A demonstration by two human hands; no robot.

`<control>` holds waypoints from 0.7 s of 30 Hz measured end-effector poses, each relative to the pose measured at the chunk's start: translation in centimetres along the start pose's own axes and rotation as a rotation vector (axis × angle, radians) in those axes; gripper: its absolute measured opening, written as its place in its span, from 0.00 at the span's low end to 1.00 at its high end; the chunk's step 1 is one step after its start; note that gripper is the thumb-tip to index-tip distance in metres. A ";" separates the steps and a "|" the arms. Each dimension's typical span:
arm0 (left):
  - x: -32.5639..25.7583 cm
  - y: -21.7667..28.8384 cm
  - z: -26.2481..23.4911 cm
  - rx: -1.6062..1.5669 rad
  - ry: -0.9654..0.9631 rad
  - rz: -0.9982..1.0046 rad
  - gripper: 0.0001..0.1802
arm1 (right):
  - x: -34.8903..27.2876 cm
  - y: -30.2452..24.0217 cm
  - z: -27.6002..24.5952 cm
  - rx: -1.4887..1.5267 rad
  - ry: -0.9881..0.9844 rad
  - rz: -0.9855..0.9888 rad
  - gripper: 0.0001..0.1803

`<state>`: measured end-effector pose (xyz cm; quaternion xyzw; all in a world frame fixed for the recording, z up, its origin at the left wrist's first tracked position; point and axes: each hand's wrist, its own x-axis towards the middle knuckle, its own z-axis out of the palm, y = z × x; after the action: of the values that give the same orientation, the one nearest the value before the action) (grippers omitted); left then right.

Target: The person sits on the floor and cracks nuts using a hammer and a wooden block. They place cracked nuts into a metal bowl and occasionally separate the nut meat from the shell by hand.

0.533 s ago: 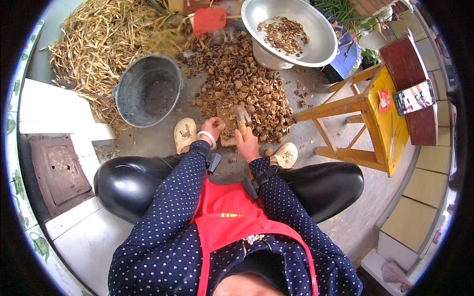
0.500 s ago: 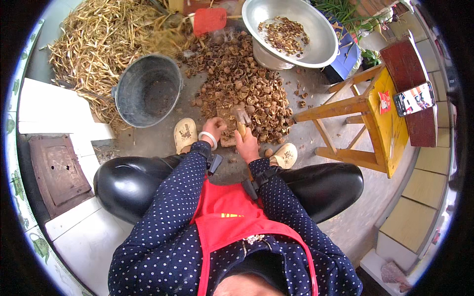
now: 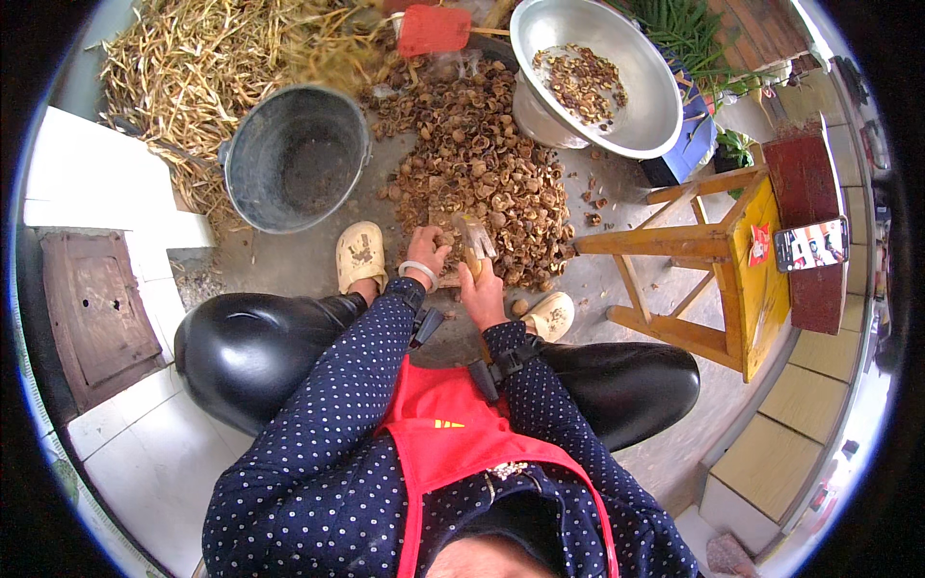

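My right hand [image 3: 482,292] is closed round the wooden handle of a hammer [image 3: 474,260]. The metal head is at the near edge of a large heap of walnut shells [image 3: 491,159] on the floor. Beside the hammer head, my left hand [image 3: 425,253], with a white bangle at its wrist, has its fingers curled together low over the near edge of the heap. Whatever those fingers hold, if anything, is hidden. A single walnut [image 3: 520,307] lies near my right shoe.
A dark bucket [image 3: 246,197] stands left of the heap. Behind right, a wide metal basin [image 3: 650,116] holds walnut pieces. A yellow wooden chair [image 3: 732,289] with a phone [image 3: 812,245] on it is at right. Dry stalks [image 3: 183,87] are piled far left; a red scoop [image 3: 434,31] lies beyond.
The whole view has shifted and turned slightly. My left hand sits a little nearer the hammer head, and the hammer stays in my right hand.
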<state>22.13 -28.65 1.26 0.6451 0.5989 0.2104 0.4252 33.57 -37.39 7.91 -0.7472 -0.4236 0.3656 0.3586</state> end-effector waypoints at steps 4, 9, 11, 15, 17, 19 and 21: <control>0.1 -0.4 0.3 -0.033 -0.013 -0.055 0.18 | -0.3 0.2 0.5 -0.100 -0.028 -0.025 0.17; 0.2 -0.8 0.1 0.004 0.040 -0.007 0.19 | -0.1 0.4 0.6 -0.243 -0.058 -0.012 0.17; 0.0 -0.8 0.0 0.035 0.013 -0.031 0.19 | -0.3 0.1 0.4 -0.197 -0.037 -0.014 0.17; 0.1 -0.8 0.1 0.002 0.013 -0.023 0.19 | -0.3 -0.5 0.6 -0.137 0.018 -0.093 0.18; 0.1 -0.8 0.1 0.023 0.015 -0.027 0.19 | -0.3 -0.4 0.9 -0.279 -0.081 0.004 0.18; 0.0 -1.0 0.1 -0.066 0.000 -0.047 0.19 | -0.6 -0.1 0.9 -0.333 -0.078 0.018 0.18; 0.1 -1.1 0.1 0.052 0.018 -0.001 0.19 | -0.4 0.1 0.8 -0.333 -0.055 0.036 0.19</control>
<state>21.59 -28.63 0.29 0.6540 0.6081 0.2002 0.4030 32.77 -37.57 7.54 -0.7935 -0.4745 0.3169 0.2117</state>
